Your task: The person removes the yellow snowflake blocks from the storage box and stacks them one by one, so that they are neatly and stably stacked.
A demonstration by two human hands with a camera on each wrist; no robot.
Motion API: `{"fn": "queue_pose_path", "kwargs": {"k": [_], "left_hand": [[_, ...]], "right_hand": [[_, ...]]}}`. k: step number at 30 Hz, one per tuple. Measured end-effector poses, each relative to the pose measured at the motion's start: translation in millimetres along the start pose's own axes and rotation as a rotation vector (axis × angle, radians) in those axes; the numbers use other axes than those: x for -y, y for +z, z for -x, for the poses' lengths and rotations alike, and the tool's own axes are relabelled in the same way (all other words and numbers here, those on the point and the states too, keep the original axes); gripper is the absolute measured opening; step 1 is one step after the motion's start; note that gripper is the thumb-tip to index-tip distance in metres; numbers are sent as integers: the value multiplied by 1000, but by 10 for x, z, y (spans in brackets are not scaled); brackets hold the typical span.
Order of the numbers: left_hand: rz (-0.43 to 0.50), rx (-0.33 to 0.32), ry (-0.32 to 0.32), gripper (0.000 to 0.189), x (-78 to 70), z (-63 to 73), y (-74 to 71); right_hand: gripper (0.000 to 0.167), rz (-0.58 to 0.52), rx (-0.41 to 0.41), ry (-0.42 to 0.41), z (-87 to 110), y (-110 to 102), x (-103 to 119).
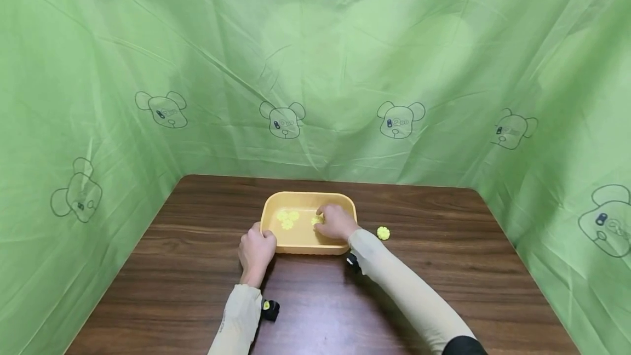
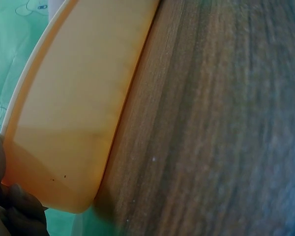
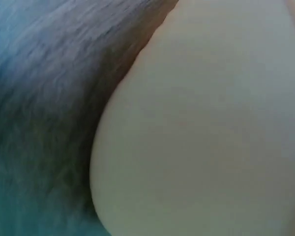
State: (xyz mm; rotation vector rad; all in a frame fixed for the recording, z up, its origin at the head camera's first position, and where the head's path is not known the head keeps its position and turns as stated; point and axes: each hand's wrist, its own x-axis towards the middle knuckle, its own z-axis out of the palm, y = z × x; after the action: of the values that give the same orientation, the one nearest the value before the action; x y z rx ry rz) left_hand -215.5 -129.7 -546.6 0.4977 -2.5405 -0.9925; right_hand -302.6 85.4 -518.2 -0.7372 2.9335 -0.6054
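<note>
From a distance I am watching through the head view, where a yellow-orange, rounded rectangular tray (image 1: 305,250) is sitting on a dark brown wood-grain table (image 1: 473,251). The left hand (image 1: 256,248) is gripping its left near corner, and the left wrist view is adding detail: curled fingers (image 2: 23,211) are holding the edge, and two tiny dark specks (image 2: 65,176) are showing on the outer wall. The right hand (image 1: 337,222) is reaching into the tray's right half, thumb and fingertips standing slightly apart around a small bright-yellow, flower-shaped piece (image 1: 315,221); whether they are pinching it, I cannot tell. Only the head view is showing me the tray's inside, with three matching yellow pieces (image 1: 287,224) lying close together in the left half, and a loose yellow piece (image 1: 383,233) resting on the table, right of the tray. The right wrist view is giving me a blurred, pale, curved surface (image 3: 196,128) beside the table, too close for me to name
</note>
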Motion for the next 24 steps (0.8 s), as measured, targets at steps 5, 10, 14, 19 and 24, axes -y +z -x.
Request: {"fn": "queue_pose_path", "kwargs": {"k": [5,10,14,19,24], "left_hand": [[7,-11,-3,33,4,0,8],[10,-30,3,32,8,-4,19],[12,-31,-2,32,0,-7,25],[7,-10,-5,36,5,-16,17],[5,-5,-6,36,-8,-23,10]], "right_hand": [[34,-22,-23,23,-16,67,-22],[28,-31,-24,42,-29,87,-31],[25,-62,-15,37,-41,82,-46],[25,-86,-5,46,-47,70,-40],[28,-118,4,52,-36,53,-18]]}}
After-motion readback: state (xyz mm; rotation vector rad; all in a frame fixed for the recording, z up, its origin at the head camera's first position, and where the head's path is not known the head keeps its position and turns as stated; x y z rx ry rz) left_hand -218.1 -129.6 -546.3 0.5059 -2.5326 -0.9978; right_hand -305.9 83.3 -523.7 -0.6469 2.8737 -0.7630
